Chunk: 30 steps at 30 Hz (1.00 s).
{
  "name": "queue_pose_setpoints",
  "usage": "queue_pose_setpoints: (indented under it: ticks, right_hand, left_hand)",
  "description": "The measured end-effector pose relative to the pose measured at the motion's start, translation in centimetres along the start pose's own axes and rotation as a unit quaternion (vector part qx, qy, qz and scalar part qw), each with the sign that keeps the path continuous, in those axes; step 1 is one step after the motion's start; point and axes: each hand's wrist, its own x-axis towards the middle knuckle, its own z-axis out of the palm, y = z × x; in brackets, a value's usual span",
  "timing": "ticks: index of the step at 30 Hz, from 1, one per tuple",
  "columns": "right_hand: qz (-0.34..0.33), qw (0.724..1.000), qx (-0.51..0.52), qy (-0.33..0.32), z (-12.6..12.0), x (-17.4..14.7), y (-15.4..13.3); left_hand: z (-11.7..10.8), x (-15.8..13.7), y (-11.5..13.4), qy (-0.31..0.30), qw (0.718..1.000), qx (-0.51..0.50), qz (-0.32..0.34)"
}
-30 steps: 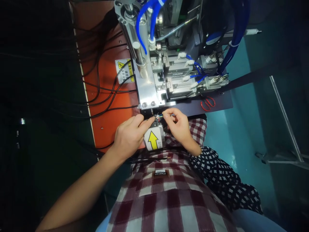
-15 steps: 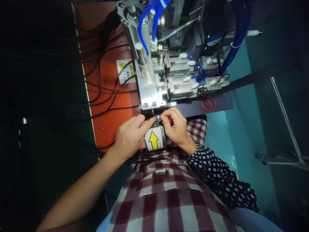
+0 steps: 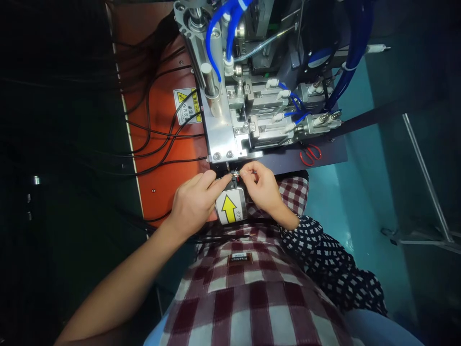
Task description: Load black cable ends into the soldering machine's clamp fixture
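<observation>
At the front edge of the machine, a small whitish part with fine wire-like ends (image 3: pixel 236 174) lies between my fingertips; it is too small to name. My left hand (image 3: pixel 195 199) is closed, its thumb and index finger reaching to the left side of this part. From the other side, my right hand (image 3: pixel 262 188) pinches at the part's right end. Both hands meet over a dark guide track (image 3: pixel 232 184), just above a plate with a yellow arrow (image 3: pixel 230 206). What exactly sits between the fingertips is mostly covered.
A metal machine block (image 3: pixel 221 137) stands right behind my hands, with pneumatic cylinders (image 3: pixel 270 129) and blue air hoses (image 3: pixel 356 53). Red-handled scissors (image 3: pixel 310 155) lie on the dark base plate at right. Black cables (image 3: pixel 162 134) cross the orange table (image 3: pixel 158 192) at left.
My right hand has shifted very slightly, with its wrist and sleeve moving a little right. My left hand stays at the same spot.
</observation>
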Motion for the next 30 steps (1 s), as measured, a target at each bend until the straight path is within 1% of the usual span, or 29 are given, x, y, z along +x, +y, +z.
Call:
queue_pose_setpoints:
  ticks: [2, 3, 6, 8, 11, 13, 16, 18, 20, 22, 24, 26, 28, 30]
  right_hand:
    - [0.02, 1.0, -0.006, -0.005, -0.4, 0.0, 0.2]
    - [0.018, 1.0, -0.014, 0.009, -0.6, -0.1, 0.2]
    - [-0.017, 0.998, -0.019, 0.056, -1.0, -0.3, -0.2]
    - [-0.038, 0.998, -0.009, 0.052, -0.8, -0.3, -0.6]
    - [-0.044, 0.999, -0.008, 0.025, -0.3, -0.1, -1.1]
    - [-0.051, 0.998, -0.019, 0.032, 0.0, 0.1, -1.3]
    - [-0.083, 0.994, -0.038, 0.057, 0.2, 0.0, -1.4]
    - [-0.099, 0.992, -0.05, 0.056, 0.0, -0.2, -1.4]
    - [-0.098, 0.992, -0.058, 0.052, -0.1, -0.4, -1.5]
    - [-0.087, 0.993, -0.061, 0.05, -0.2, -0.4, -1.4]
    - [-0.057, 0.996, -0.047, 0.044, -0.2, -0.2, -1.2]
    - [0.0, 1.0, 0.006, 0.014, -0.2, 0.1, -0.8]
    - [0.056, 0.996, 0.069, -0.023, -0.2, 0.4, -0.3]
    - [0.082, 0.991, 0.098, -0.03, -0.3, 0.5, 0.2]
  left_hand:
    - [0.0, 0.0, 0.0, -0.003, 1.0, 0.001, -0.003]
    - [0.0, 0.0, 0.0, -0.003, 1.0, 0.002, -0.003]
    - [0.1, 0.0, -0.1, -0.003, 1.0, 0.002, 0.002]
    - [0.1, 0.0, -0.1, 0.0, 1.0, 0.0, 0.004]
    - [0.1, 0.0, -0.1, -0.001, 1.0, -0.003, -0.001]
    - [0.0, 0.0, 0.0, -0.002, 1.0, -0.005, -0.002]
    - [0.0, 0.1, 0.0, 0.001, 1.0, -0.008, 0.006]
    - [0.0, 0.1, -0.1, 0.006, 1.0, -0.012, 0.009]
    - [0.0, 0.1, -0.1, 0.011, 1.0, -0.018, 0.01]
    - [0.0, 0.2, -0.1, 0.014, 0.999, -0.029, 0.007]
    - [-0.1, 0.2, -0.1, 0.013, 0.999, -0.042, 0.005]
    - [-0.1, 0.3, -0.1, 0.011, 0.999, -0.05, 0.006]
    - [-0.2, 0.4, -0.2, 0.009, 0.998, -0.056, 0.008]
    - [-0.3, 0.4, -0.2, 0.007, 0.998, -0.067, 0.007]
